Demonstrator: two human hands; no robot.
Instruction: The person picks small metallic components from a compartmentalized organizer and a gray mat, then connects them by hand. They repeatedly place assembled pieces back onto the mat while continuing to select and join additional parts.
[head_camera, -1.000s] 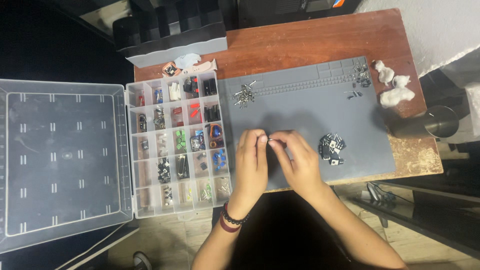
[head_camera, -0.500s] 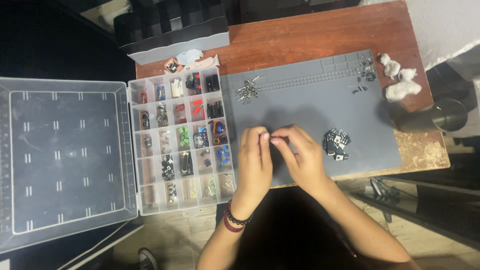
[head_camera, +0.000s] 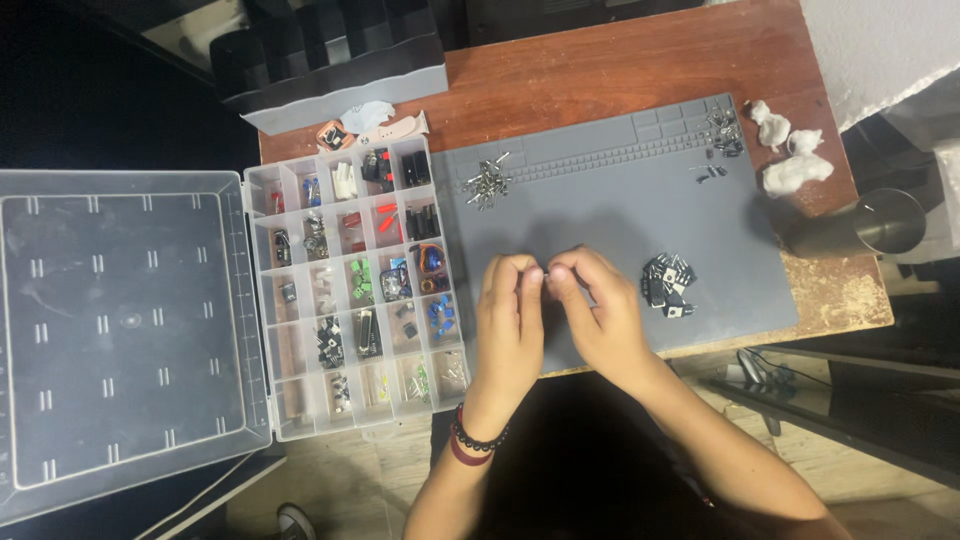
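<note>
Little changed against the earlier views: both hands remain met over the grey mat (head_camera: 620, 200), fingertips together at the same spot near its front edge; only slight shift of the framing noted, no part carried off or set down. Left hand (head_camera: 510, 320) and right hand (head_camera: 598, 315) pinched together on a tiny dark part (head_camera: 546, 271), held just above the mat between thumbs and forefingers. Judged as fine fitting or bending work on that one part, not yet finished. Pile of black parts (head_camera: 668, 283) lying near the right hand, untouched. Cluster of metal bits (head_camera: 486, 184) at the mat's far left, well apart from the hands. Open parts box (head_camera: 350, 285) just beside the left hand, lid (head_camera: 125, 330) folded out flat. Hidden or unclear: the part's kind and shape, almost wholly covered by fingertips; box contents too small to tell; steel cup (head_camera: 880, 225) at the counter's right edge; white wads (head_camera: 790, 170) of uncertain material; lid cut off at left.
</note>
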